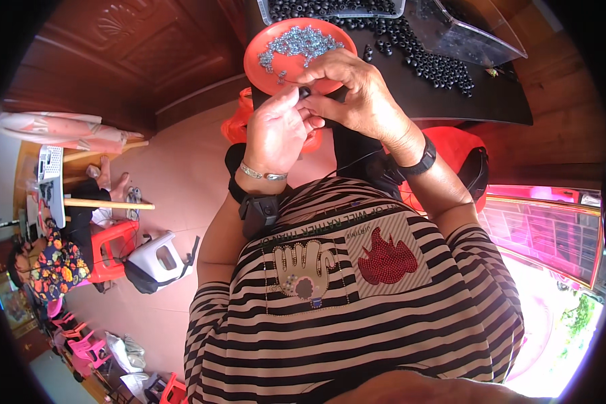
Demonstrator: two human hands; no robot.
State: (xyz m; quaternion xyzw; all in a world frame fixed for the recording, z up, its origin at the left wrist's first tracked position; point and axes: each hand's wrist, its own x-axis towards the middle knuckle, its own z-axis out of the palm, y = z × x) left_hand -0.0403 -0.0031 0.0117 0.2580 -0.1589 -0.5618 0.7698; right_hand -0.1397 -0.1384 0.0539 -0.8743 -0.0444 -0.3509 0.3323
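My left hand point(276, 131) and my right hand point(347, 87) meet just in front of an orange plate point(262, 67) that holds a heap of small silver metal pieces point(299, 42). Both hands pinch one small black part point(306, 91) between their fingertips. The right hand's fingers overlap the near rim of the plate. Beyond the plate, loose black round parts point(417, 57) lie scattered on a black tabletop point(491, 101). Most of the small black part is hidden by my fingers.
A clear tray of black parts point(330, 8) and a tilted clear plastic lid point(471, 30) sit at the table's far side. Red plastic stools point(111, 249), a white stool point(158, 256) and another seated person point(60, 259) are at the left on the pink floor.
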